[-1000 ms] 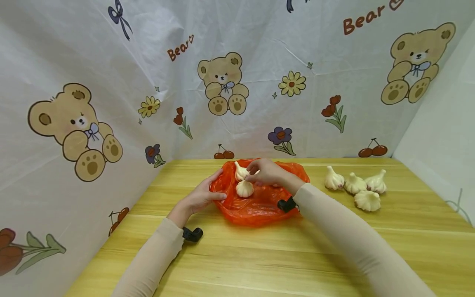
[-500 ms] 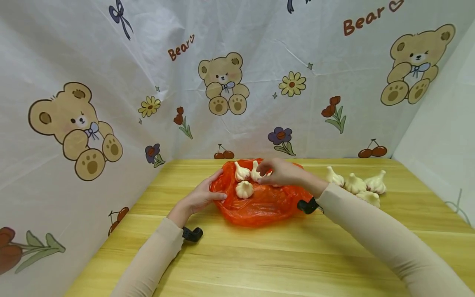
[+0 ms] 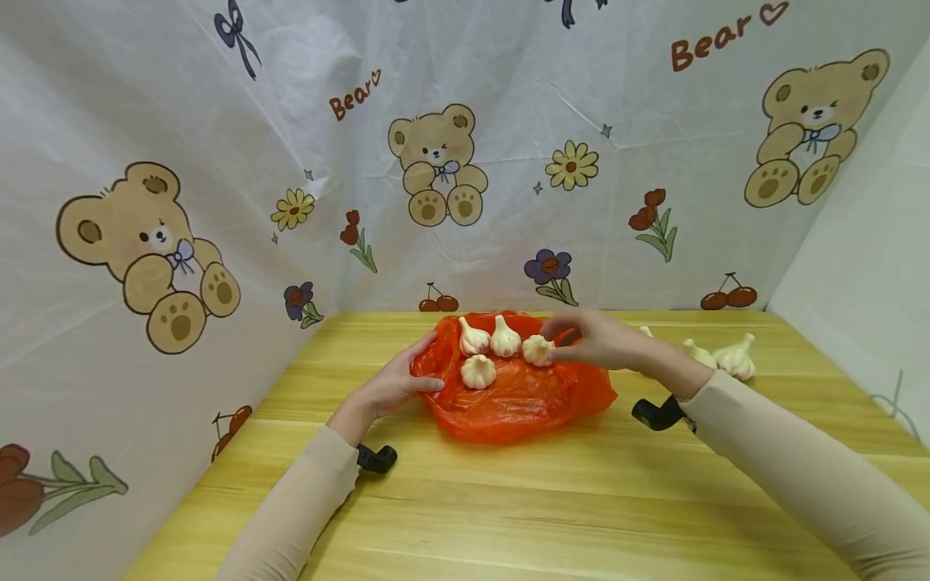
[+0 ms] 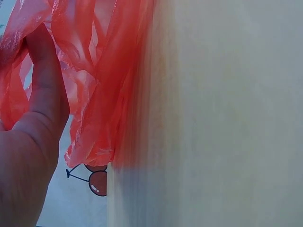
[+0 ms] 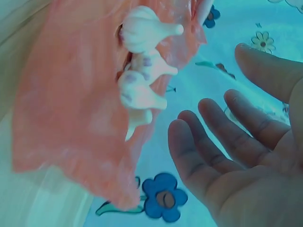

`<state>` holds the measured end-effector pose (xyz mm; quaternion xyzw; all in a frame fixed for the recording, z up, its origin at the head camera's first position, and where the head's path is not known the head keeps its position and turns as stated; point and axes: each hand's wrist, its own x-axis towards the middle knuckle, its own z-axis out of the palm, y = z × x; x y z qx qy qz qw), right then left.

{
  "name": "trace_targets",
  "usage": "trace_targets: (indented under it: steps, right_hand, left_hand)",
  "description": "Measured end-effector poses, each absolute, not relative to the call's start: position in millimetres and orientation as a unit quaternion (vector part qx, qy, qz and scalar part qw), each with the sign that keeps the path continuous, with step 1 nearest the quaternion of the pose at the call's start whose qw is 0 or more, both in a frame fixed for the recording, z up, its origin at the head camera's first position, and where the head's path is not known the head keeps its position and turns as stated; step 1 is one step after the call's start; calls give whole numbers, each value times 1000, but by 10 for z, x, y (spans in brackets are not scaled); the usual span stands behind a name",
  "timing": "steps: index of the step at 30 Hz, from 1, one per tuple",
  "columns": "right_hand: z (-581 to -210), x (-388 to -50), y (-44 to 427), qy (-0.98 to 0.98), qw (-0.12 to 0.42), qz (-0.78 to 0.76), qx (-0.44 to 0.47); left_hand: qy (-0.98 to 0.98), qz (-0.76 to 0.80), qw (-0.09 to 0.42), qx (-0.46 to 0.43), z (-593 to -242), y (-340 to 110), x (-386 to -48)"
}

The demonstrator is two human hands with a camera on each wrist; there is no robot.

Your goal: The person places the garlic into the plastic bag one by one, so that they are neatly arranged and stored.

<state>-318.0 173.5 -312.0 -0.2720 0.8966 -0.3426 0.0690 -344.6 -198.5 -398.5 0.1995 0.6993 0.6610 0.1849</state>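
A red plastic bag lies spread on the table, with several garlic bulbs on it, among them one garlic bulb nearest the front. My left hand grips the bag's left edge; in the left wrist view the bag's folds hang around a finger. At the right of the group, my right hand is beside the rightmost bulb. The right wrist view shows that right hand with its fingers spread and nothing in them, apart from the bulbs.
More garlic bulbs stand on the wooden table at the right, partly hidden behind my right forearm. A white cloth with printed bears hangs behind and to the left. A white wall rises at the right.
My right hand has drawn back to the right across the bag, uncovering garlic bulbs there, and its forearm now covers part of the right group. The left hand keeps its place.
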Motion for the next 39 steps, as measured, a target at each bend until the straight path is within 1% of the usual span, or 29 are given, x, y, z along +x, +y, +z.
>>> trace_targets:
  steps: [6, 19, 28, 39]
  right_hand:
    - [-3125, -3071, 2015, 883, 72, -385, -259]
    - [-3222, -2988, 2550, 879, 54, -385, -276]
    - [-3231, -2899, 2913, 894, 42, -368, -252]
    - [-3298, -2843, 3270, 893, -6, -364, -266]
  left_hand:
    - [695, 665, 188, 198, -3988, -1977, -3446]
    - [700, 661, 187, 197, -4006, -1977, -3441]
    - [698, 661, 189, 198, -3991, -1979, -3428]
    - [707, 655, 187, 188, -3979, -1974, -3427]
